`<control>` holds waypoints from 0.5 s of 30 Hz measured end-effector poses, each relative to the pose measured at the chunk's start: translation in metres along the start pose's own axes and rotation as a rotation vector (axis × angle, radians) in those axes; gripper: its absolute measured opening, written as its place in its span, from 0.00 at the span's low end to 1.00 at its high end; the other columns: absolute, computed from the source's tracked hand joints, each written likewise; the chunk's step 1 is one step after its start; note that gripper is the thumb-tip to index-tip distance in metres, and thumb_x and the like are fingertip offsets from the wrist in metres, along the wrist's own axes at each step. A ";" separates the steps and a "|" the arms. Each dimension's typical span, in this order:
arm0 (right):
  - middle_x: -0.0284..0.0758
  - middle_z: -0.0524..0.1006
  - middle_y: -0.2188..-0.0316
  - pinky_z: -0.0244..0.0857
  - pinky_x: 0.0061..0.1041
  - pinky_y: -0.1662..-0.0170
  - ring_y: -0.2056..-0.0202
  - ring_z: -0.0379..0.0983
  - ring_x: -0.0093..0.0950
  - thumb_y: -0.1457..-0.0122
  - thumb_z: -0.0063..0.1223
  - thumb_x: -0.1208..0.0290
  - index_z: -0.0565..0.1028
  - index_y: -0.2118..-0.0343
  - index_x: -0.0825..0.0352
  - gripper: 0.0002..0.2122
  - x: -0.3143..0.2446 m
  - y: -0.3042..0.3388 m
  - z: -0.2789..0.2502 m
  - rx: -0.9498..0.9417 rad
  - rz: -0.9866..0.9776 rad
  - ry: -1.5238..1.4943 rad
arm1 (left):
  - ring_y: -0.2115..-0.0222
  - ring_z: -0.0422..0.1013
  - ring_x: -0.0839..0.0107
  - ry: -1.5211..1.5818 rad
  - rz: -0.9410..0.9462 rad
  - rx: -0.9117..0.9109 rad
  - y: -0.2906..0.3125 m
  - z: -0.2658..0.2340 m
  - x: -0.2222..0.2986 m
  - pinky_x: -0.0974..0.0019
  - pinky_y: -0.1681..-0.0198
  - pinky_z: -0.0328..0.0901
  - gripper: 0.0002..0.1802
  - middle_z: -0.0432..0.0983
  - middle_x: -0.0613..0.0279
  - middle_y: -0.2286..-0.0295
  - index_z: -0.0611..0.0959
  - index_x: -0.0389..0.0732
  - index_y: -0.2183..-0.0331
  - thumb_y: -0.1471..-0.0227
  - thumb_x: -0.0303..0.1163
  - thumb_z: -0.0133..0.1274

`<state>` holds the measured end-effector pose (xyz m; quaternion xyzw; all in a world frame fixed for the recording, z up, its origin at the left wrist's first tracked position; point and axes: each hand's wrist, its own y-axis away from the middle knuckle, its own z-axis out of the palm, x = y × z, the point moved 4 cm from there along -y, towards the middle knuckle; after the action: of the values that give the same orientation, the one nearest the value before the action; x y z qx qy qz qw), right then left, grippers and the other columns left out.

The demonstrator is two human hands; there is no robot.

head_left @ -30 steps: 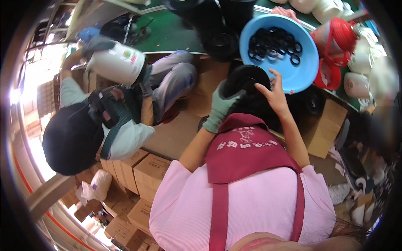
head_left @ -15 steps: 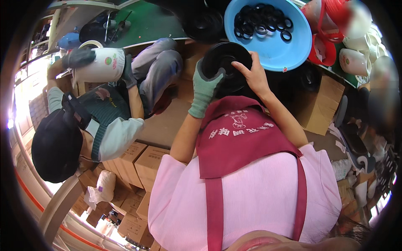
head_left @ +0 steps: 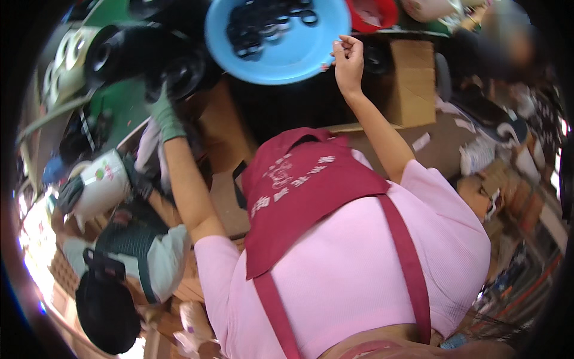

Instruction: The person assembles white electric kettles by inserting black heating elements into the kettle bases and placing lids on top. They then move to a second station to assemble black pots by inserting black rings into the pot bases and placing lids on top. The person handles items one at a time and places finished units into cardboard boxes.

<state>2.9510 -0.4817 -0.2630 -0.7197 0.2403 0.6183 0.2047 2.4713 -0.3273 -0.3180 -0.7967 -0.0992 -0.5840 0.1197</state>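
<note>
My left hand (head_left: 163,115), in a grey-green glove, is stretched out to the far left at the edge of a black round disc-like part (head_left: 182,75). Its thumb lies against the part and the other fingers are mostly hidden, apparently gripping it. Bare, my right hand (head_left: 350,67) is raised beside the right rim of a light blue basin (head_left: 287,75). Its fingers curl toward the thumb, and anything between them is too small to make out. Several black rings (head_left: 263,30) lie in the basin.
More black round parts (head_left: 113,57) sit on the green bench (head_left: 110,107), with white containers (head_left: 63,60) beyond. At left a co-worker holds a white pitcher (head_left: 101,179). A red basket (head_left: 373,13) and a cardboard box (head_left: 414,84) are to the right.
My hands have parted: the left has swung far left with the black disc-like part, while the right has let go and sits by the basin. The whole view has turned.
</note>
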 end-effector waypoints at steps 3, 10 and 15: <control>0.39 0.72 0.59 0.67 0.37 0.53 0.59 0.70 0.38 0.42 0.57 0.67 0.74 0.58 0.64 0.12 0.081 -0.035 -0.097 0.219 -0.079 0.612 | 0.63 0.76 0.50 -0.763 -0.040 0.032 0.003 0.015 0.029 0.52 0.60 0.71 0.38 0.80 0.44 0.64 0.82 0.31 0.61 0.63 0.56 0.70; 0.35 0.78 0.64 0.70 0.42 0.57 0.57 0.73 0.39 0.47 0.61 0.60 0.81 0.65 0.56 0.10 0.171 -0.033 -0.155 -0.385 -0.190 1.500 | 0.46 0.64 0.42 -0.553 0.024 0.170 0.038 0.009 0.019 0.48 0.42 0.60 0.46 0.66 0.33 0.48 0.69 0.26 0.46 0.54 0.52 0.65; 0.30 0.76 0.67 0.62 0.36 0.59 0.60 0.71 0.34 0.45 0.59 0.63 0.78 0.68 0.59 0.06 0.183 -0.038 -0.142 -0.439 -0.419 1.581 | 0.49 0.67 0.55 -0.532 0.173 0.130 0.107 0.026 0.084 0.57 0.44 0.63 0.35 0.68 0.45 0.51 0.72 0.31 0.46 0.52 0.36 0.66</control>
<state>3.1087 -0.5523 -0.4221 -0.9935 0.0488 -0.0852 -0.0575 2.5517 -0.4197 -0.2529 -0.9181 -0.0960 -0.3346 0.1895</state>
